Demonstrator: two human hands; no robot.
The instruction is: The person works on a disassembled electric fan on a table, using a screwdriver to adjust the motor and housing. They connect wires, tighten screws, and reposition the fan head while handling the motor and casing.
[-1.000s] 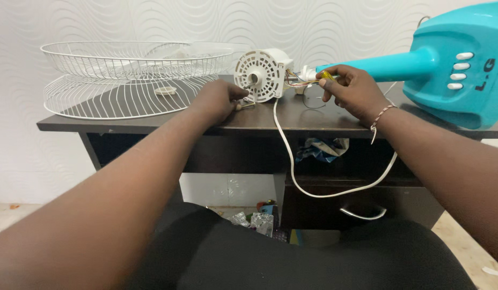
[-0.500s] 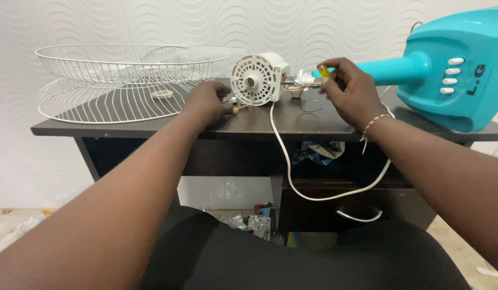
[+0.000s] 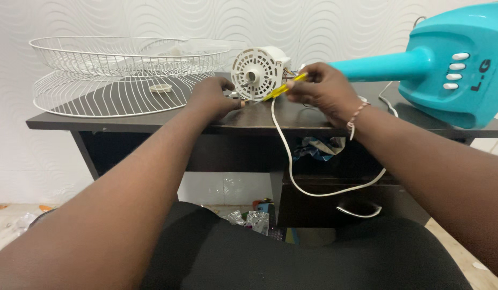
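Observation:
A white fan motor housing (image 3: 258, 71) with a slotted round face lies on the dark desk (image 3: 131, 122). My left hand (image 3: 212, 98) rests on the desk just left of the motor, fingers curled by its base. My right hand (image 3: 327, 88) holds a yellow screwdriver (image 3: 284, 88) whose tip points at the lower right of the motor face. A beaded bracelet sits on that wrist. A white cord (image 3: 292, 177) hangs from the motor over the desk edge.
Two white wire fan guards (image 3: 115, 64) are stacked at the desk's left, with a small round cap (image 3: 161, 88) on the lower one. The turquoise fan stand with white buttons (image 3: 447, 67) lies at the right. Crumpled wrappers lie on the floor (image 3: 249, 219).
My right hand has drawn back from behind the motor and swung the yellow screwdriver round to its front face. The left hand stays beside the motor.

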